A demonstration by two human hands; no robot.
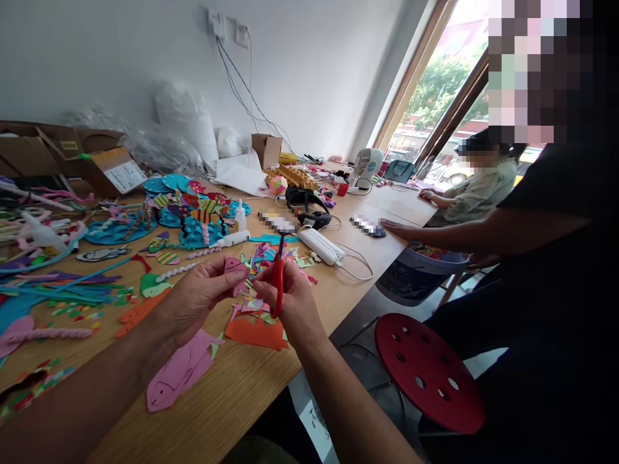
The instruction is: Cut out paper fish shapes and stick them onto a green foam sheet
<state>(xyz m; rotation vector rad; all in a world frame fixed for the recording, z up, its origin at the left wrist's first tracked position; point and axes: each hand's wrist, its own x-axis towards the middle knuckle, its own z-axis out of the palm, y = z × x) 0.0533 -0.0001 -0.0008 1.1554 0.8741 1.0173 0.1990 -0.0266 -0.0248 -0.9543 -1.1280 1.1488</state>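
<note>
Between the fingers of my left hand [210,283] is a small pink paper fish [235,265], pinched at its edge. My right hand [293,293] is closed on red-handled scissors [278,283], whose dark blades point up and away from me. The fingers of both hands almost meet over the table. Below my left hand lie larger pink paper fish shapes [181,370] with drawn outlines. An orange paper piece [256,330] rests under my right hand, among many coloured paper scraps [261,258].
Decorated blue paper plates [203,232], a white glue bottle [240,216] and a white power strip [322,247] stand on the table [232,412]. A red stool [428,370] is at the right. A person in dark clothes [546,258] stands there, one hand on the table; another sits beyond.
</note>
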